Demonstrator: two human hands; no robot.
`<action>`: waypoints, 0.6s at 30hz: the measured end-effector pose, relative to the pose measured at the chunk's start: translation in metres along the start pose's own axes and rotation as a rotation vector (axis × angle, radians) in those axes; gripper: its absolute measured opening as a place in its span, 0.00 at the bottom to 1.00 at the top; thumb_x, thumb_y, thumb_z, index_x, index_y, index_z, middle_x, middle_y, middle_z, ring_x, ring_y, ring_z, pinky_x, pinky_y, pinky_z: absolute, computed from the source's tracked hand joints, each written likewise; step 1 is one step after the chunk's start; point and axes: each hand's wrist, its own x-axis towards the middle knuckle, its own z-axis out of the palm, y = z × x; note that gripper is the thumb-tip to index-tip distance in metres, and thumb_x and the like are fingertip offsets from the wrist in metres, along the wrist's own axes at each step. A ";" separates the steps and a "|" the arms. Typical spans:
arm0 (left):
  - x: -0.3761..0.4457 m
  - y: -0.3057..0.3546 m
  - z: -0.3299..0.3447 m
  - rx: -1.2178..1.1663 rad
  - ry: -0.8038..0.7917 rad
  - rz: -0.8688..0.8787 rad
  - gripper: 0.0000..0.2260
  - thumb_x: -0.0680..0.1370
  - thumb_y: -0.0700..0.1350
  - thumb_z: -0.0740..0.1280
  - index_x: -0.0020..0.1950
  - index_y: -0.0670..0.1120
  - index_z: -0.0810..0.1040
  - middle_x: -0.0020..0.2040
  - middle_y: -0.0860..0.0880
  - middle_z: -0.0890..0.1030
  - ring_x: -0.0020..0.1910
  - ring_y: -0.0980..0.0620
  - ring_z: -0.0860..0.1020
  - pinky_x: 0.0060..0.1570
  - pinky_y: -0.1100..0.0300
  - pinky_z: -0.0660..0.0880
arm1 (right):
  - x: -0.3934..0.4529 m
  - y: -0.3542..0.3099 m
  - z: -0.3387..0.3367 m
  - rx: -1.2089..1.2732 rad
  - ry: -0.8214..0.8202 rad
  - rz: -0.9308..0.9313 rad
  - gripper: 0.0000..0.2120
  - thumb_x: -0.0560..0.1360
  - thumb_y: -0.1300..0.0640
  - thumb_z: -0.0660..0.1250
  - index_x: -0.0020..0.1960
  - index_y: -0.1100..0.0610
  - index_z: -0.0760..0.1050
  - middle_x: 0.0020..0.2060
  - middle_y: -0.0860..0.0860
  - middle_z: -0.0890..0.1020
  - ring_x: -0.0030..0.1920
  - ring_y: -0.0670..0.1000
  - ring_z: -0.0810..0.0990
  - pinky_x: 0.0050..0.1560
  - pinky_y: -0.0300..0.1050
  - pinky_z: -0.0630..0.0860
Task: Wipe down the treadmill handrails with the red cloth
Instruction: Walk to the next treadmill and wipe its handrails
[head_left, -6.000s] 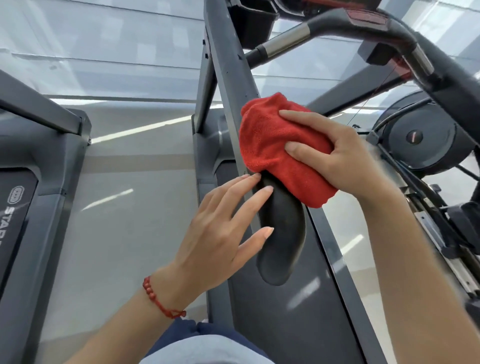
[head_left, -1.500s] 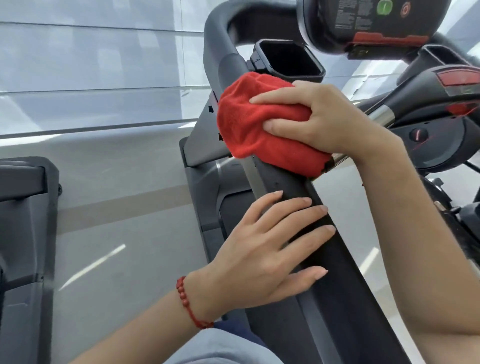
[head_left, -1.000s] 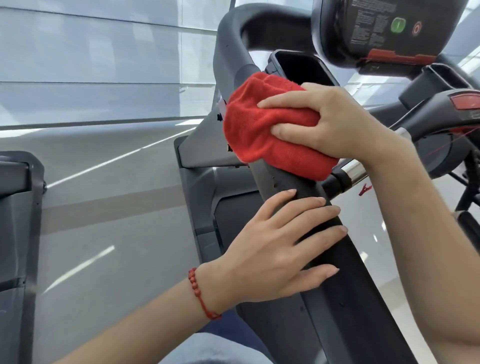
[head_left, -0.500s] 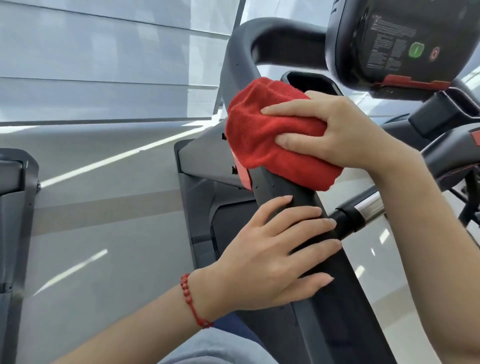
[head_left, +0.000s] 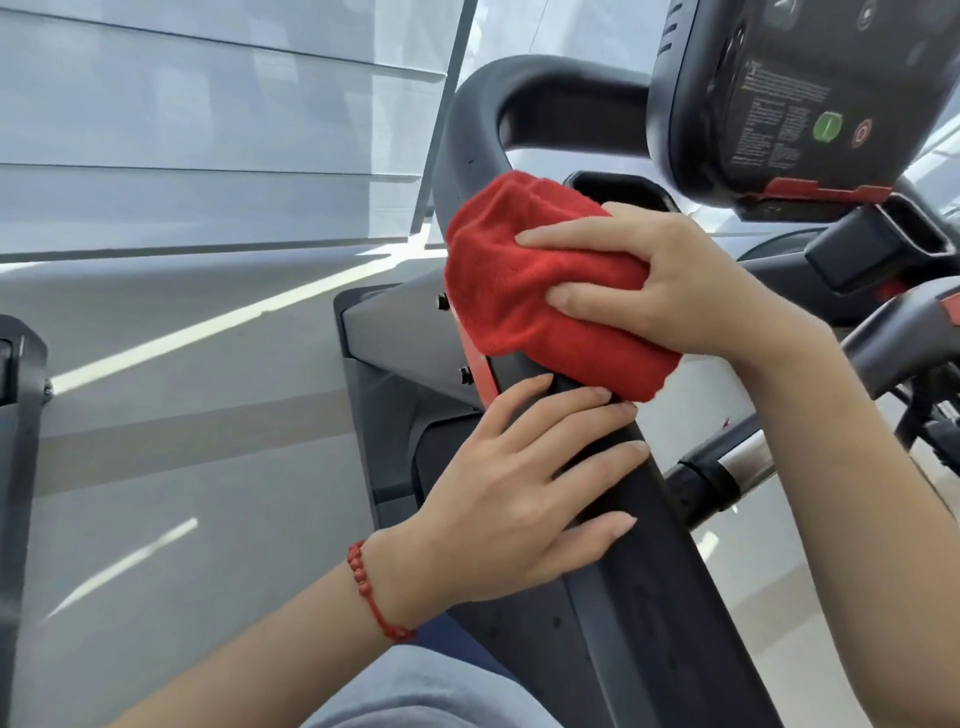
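Both hands are on the near handrail (head_left: 639, 561) now. Right hand (head_left: 670, 280) is wrapped over the red cloth (head_left: 519, 291), fingers curled into the bunched fabric and pressing it onto the rail just below the bend. Left hand (head_left: 519, 499) lies flat on the bare rail just below, fingers straight and spread across it, gripping nothing, fingertips right up against the lower hem of the cloth.

So what could spoil this? The cloth is balled up, not spread, so as I read it only a narrow strip of fabric meets the rail; the underside and the outer flank may well go unwiped unless the hand rolls around the bar. A loose corner hangs off the lower right edge, and a stroke toward the left hand could trap it under those fingertips and drag the cloth out of the grip. Bare skin on the rail may also leave fresh marks. Just above sit the cup holder (head_left: 618, 187) and the console (head_left: 800, 98) with its green and red buttons; an upward stroke that overshoots the bend could knock into them.

Pose: right wrist comes in from the right, forearm angled down across the frame, knuckles up. Left forearm rises from bottom left, red bead bracelet (head_left: 374, 597) on the wrist, palm down.
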 end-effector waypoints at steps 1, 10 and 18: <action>0.000 0.000 0.000 -0.001 0.003 0.005 0.16 0.78 0.50 0.59 0.56 0.43 0.80 0.59 0.43 0.79 0.62 0.46 0.74 0.64 0.46 0.66 | -0.001 0.001 -0.001 0.015 -0.018 -0.005 0.18 0.70 0.48 0.69 0.59 0.42 0.74 0.45 0.50 0.78 0.45 0.44 0.76 0.50 0.32 0.69; 0.011 -0.011 -0.001 -0.031 0.016 0.014 0.15 0.78 0.50 0.59 0.53 0.42 0.81 0.56 0.43 0.80 0.59 0.47 0.75 0.64 0.47 0.66 | 0.008 0.005 0.003 -0.006 0.106 0.054 0.17 0.71 0.49 0.68 0.59 0.39 0.72 0.42 0.52 0.75 0.42 0.46 0.74 0.49 0.31 0.68; 0.026 -0.030 -0.004 -0.014 0.016 -0.068 0.15 0.78 0.49 0.60 0.56 0.42 0.80 0.59 0.43 0.78 0.63 0.45 0.72 0.64 0.45 0.66 | -0.014 0.032 -0.015 -0.080 0.273 0.197 0.18 0.71 0.49 0.68 0.60 0.41 0.73 0.51 0.51 0.78 0.50 0.42 0.73 0.55 0.25 0.63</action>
